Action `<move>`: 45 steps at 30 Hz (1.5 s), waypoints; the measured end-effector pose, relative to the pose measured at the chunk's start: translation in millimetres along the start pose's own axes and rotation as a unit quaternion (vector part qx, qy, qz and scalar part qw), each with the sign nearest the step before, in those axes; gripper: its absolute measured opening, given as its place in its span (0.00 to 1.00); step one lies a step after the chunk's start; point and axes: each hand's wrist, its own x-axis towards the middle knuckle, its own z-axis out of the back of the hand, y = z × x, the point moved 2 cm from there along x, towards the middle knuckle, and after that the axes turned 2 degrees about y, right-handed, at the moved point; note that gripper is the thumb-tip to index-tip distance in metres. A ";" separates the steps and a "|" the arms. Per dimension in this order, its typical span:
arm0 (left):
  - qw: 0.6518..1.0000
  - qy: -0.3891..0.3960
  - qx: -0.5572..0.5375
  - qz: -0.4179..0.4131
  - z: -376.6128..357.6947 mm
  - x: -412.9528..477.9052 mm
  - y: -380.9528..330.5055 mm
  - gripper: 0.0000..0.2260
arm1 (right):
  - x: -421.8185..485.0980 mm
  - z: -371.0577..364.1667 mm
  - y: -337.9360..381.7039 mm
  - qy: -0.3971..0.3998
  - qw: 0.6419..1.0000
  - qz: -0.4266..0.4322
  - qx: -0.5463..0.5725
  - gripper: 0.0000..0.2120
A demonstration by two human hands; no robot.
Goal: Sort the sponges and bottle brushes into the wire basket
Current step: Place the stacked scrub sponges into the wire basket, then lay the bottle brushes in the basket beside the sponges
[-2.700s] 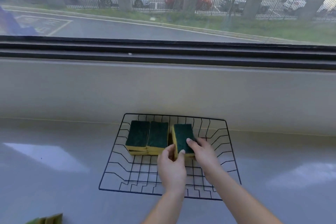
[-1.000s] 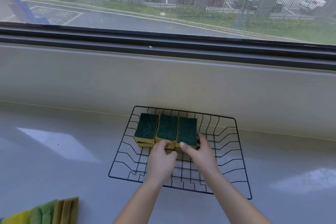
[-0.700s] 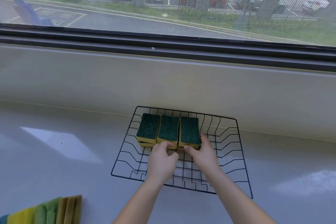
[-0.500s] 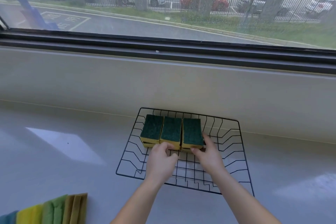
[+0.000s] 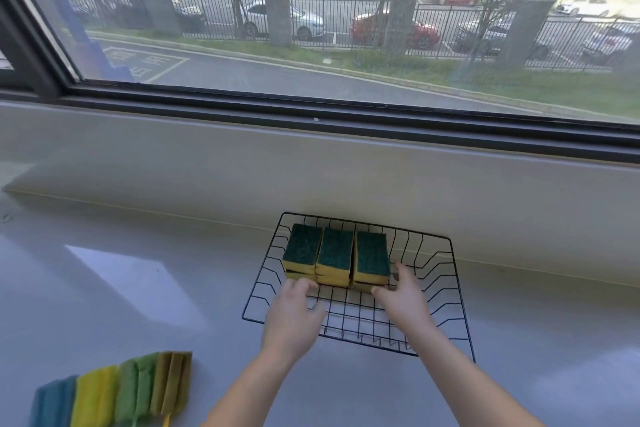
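Nearest the camera, at the bottom left of the table point(image 5: 104, 270), lies a row of bottle brushes point(image 5: 114, 395) in blue, yellow, green and tan, side by side and well apart from the basket, with nothing touching them. Those look like the half of the job not yet started.

Moving up, both forearms reach into the wire basket point(image 5: 460, 333). The left hand point(image 5: 294, 315) has loosely spread fingers, their tips against the near yellow edge of the left-hand stack. The right hand point(image 5: 401, 298) is spread too, thumb at the front of the right-hand stack and fingers around its right side. Neither hand is clamped on anything; they press and nudge, they don't lift.

Past the fingertips sit the sponges point(image 5: 336, 258), three stacks touching each other, green scouring side up, in the far left part of the basket. Each stack looks two deep, though the lower layer barely shows.

The step in hand reads as squaring up the row. Doing it well means light, even pressure from both sides, so the soft foam slides without buckling and the top layer stays put. Keeping the block tight to the far left leaves the open right side and front for the brushes.

Beyond it, the sill and window.
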 end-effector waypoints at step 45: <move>0.957 -0.036 0.132 0.255 83.9 -215.7 200.5 0.13 | -221.4 -205.3 71.0 0.245 0.935 0.137 -0.215 0.18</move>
